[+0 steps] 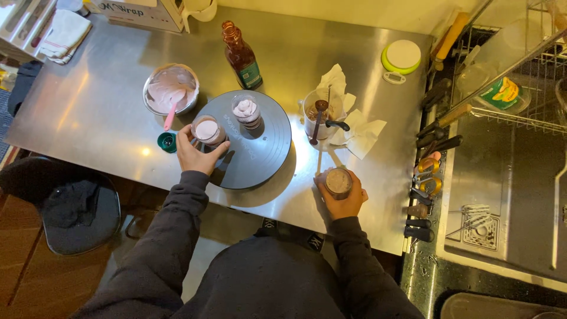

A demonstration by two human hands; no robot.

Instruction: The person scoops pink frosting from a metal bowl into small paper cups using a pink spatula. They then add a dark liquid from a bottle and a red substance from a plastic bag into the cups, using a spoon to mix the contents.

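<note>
Left hand: our left hand (195, 155) wraps its fingers around a small clear cup (208, 130) of pale pink cream, at the left edge of the dark round turntable (260, 155).
Right hand: our right hand (342, 198) grips a second cup (338, 182) with a brownish top, near the front edge of the steel surface (94, 106).
On the turntable: we see a third cup (246, 111) topped with piped cream, just beside the one we hold.
Left of the turntable: a metal bowl (171, 88) of pink cream with a pink spatula (173, 109), and a small green cap (167, 142).
Behind: a brown bottle (241, 56).
Right of the turntable: a measuring jug (319, 113) with spoons, on crumpled paper (360, 133).
</note>
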